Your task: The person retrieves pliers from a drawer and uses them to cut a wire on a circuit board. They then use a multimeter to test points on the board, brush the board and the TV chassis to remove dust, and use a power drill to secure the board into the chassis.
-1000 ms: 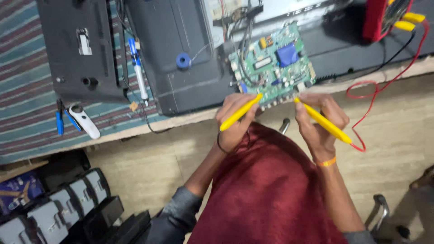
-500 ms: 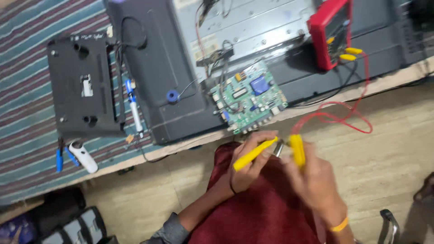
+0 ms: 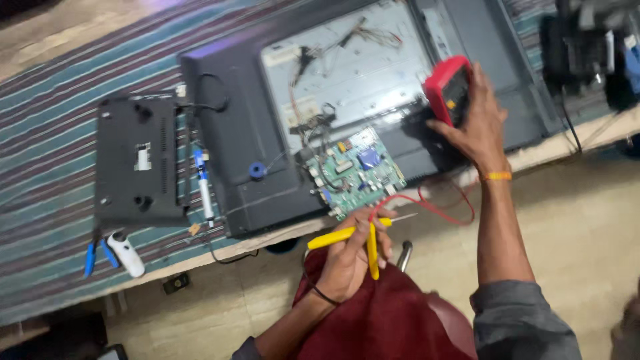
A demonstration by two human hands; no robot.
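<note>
Head view: left hand grips both yellow probes at six o'clock of the circuit board; right hand clasps the red meter at two o'clock.

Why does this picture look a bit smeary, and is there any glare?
Head view: motion blur softens everything, worst at the top right corner and on the right hand at the red meter; the left hand with the yellow probes is a little clearer. A pale sheen lies on the metal panel. The lower left floor is dark.
</note>
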